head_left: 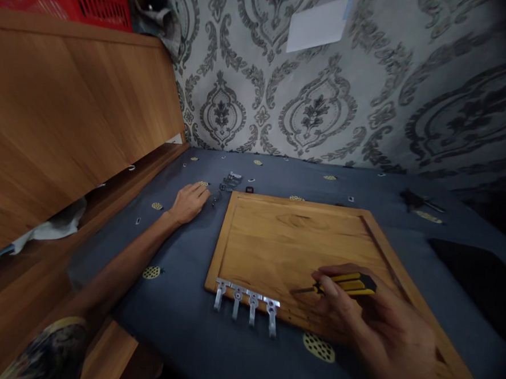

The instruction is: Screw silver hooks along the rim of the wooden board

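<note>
Screwdriver (352,283), yellow-and-black: held in the right hand (392,327), blade angled left over the wooden panel (293,232). Metal brackets (252,309), four: in a row on the panel's near edge, left of the right hand. Left hand (189,203): fingers bent, grip indeterminable, resting on the blue patterned cover (180,322) just beside loose metal fittings (233,178). Red slatted crate (99,0): atop wooden furniture (70,92), far left; contents indiscernible.
</note>
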### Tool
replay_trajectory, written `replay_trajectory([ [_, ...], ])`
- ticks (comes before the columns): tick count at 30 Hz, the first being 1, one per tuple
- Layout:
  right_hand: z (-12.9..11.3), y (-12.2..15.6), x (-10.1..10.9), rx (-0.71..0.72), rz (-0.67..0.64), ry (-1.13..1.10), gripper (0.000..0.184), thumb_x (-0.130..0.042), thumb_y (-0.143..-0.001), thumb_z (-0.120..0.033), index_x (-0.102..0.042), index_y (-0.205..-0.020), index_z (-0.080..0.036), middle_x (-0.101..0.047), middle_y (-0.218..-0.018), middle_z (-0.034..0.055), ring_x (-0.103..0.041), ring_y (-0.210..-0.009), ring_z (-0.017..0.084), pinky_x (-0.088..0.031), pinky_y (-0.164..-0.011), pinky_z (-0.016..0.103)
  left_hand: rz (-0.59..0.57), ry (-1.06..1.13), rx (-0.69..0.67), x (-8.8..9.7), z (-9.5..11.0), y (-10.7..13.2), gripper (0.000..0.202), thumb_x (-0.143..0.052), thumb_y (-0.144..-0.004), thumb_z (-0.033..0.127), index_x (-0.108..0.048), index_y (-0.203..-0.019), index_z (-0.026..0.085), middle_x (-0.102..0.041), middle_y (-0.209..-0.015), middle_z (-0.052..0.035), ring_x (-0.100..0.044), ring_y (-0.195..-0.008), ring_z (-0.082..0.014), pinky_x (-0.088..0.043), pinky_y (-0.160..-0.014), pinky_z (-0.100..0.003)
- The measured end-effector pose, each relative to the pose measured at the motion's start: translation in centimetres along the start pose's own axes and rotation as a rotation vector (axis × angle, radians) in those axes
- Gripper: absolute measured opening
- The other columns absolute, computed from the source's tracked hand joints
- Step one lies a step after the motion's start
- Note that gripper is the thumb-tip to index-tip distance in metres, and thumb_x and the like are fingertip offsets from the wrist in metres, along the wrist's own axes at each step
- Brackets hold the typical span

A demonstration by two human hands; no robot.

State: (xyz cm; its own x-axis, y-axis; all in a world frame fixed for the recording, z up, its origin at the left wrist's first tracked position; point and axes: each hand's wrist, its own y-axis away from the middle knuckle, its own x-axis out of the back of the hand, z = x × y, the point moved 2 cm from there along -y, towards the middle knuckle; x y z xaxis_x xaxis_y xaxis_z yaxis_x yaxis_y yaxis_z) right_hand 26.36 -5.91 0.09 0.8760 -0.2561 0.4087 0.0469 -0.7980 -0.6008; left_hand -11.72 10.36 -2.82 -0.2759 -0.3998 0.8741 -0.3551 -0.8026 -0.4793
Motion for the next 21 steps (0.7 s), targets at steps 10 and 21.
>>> replay_trajectory([
  [10,-0.3,-0.6,0.1,0.012,-0.003,-0.002,0.042,-0.063,-0.108,-0.064,-0.082,-0.095,-0.029,-0.086,-0.09,0.0024,-0.084,-0.081,0.02,-0.067,-0.071,0.028,0.083,0.559,0.13,2.9,5.7,-0.8,0.024,-0.059,-0.105,0.038,-0.072,-0.099,0.018,-0.081,-0.095,-0.008,-0.076,-0.082,-0.02,-0.062,-0.074,-0.03],
  [21,-2.8,-1.4,1.9,-0.148,-0.127,-0.001,0.019,-0.08,-0.099,-0.047,-0.082,-0.106,-0.029,-0.076,-0.086,0.0016,-0.067,-0.072,0.018,-0.056,-0.069,0.033,-0.576,1.271,-0.008,5.3,15.8,-1.8,0.02,-0.082,-0.091,0.031,-0.068,-0.09,0.016,-0.08,-0.084,-0.004,-0.077,-0.079,-0.0151,-0.065,-0.085,-0.031],
])
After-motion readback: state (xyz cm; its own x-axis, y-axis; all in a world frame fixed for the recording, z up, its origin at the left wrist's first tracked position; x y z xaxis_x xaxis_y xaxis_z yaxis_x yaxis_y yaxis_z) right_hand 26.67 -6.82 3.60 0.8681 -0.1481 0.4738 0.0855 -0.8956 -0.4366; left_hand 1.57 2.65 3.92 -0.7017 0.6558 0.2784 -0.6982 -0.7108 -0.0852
